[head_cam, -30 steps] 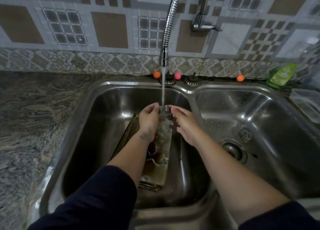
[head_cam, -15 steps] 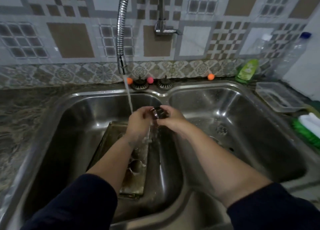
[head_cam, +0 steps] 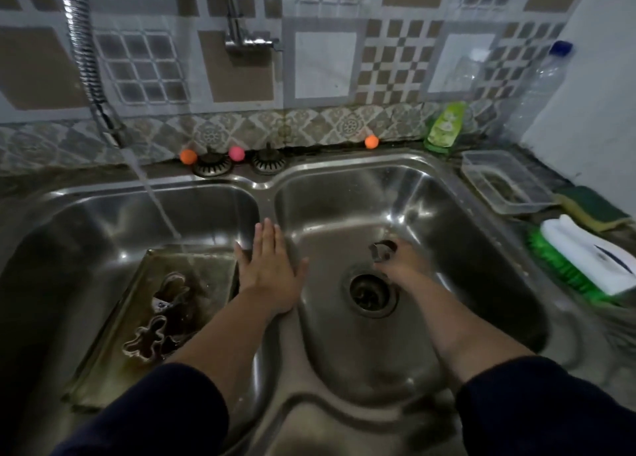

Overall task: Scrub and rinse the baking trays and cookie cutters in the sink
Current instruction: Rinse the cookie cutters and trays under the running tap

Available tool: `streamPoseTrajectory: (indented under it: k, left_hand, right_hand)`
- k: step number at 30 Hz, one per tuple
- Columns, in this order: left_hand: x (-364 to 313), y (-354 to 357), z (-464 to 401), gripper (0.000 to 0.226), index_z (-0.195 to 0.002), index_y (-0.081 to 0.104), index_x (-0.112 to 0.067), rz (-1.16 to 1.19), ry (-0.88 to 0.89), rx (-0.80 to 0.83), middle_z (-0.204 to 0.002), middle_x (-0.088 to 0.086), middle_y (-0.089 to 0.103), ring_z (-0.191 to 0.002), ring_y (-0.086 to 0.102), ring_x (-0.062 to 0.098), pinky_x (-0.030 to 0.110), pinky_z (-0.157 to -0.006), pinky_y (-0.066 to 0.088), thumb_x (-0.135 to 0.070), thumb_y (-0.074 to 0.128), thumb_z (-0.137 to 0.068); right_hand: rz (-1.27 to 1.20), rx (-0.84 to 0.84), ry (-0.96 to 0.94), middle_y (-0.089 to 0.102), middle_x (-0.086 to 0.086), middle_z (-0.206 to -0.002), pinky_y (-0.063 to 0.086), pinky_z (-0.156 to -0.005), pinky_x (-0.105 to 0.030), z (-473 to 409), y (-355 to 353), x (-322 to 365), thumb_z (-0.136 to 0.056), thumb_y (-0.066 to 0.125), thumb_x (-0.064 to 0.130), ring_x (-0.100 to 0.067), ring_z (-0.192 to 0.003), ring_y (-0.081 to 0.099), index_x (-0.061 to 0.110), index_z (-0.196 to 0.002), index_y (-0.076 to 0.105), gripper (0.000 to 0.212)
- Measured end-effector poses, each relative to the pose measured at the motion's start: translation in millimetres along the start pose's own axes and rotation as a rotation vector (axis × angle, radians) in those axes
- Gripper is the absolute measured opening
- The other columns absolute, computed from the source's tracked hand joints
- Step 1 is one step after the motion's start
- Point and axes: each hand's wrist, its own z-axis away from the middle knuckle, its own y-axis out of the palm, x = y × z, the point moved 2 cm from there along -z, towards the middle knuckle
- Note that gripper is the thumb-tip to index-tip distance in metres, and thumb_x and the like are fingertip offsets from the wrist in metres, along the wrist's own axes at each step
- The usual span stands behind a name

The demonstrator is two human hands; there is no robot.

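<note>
**Rinsed cutter moves to the right basin**

The right hand [head_cam: 401, 263] pinches a small cutter [head_cam: 382, 250], now low in the right basin beside the drain [head_cam: 373, 292], no longer under the water [head_cam: 156, 204]. The left hand [head_cam: 270, 266] has let go and rests flat on the divider [head_cam: 266, 194]. To its left the tray [head_cam: 113, 352] holds two cutters [head_cam: 155, 321], probably next.

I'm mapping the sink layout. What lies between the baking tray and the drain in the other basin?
In the head view, the steel divider lies between the baking tray and the drain, with the left hand resting flat on it.
</note>
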Motion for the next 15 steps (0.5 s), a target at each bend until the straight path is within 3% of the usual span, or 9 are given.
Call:
streamPoseTrajectory:
  k: [5,15]
  left_hand:
    - [3.1,5.9,-4.2,0.078,-0.153,-0.009,-0.010,-0.007,-0.018,-0.060,-0.160,0.004,-0.020,-0.146,-0.020,0.016,0.050,-0.117,-0.010,-0.056,0.021,-0.097]
    - [5.5,5.4,-6.9,0.073,-0.153,-0.008,-0.014,0.028,-0.007,-0.070,-0.159,0.000,-0.021,-0.145,-0.023,0.014,0.046,-0.118,-0.010,-0.052,0.022,-0.098]
  right_hand:
    - [0.160,-0.035,0.080,0.036,-0.012,-0.146,0.035,-0.105,-0.042,-25.0,-4.4,-42.4,-0.080,0.072,0.022,-0.034,-0.133,0.033,0.015,-0.144,0.032,0.076]
    - [0.130,-0.030,0.059,0.029,-0.009,-0.150,0.037,-0.103,-0.044,-43.3,5.9,-53.3,-0.082,0.071,0.019,-0.034,-0.131,0.030,0.015,-0.146,0.029,0.076]
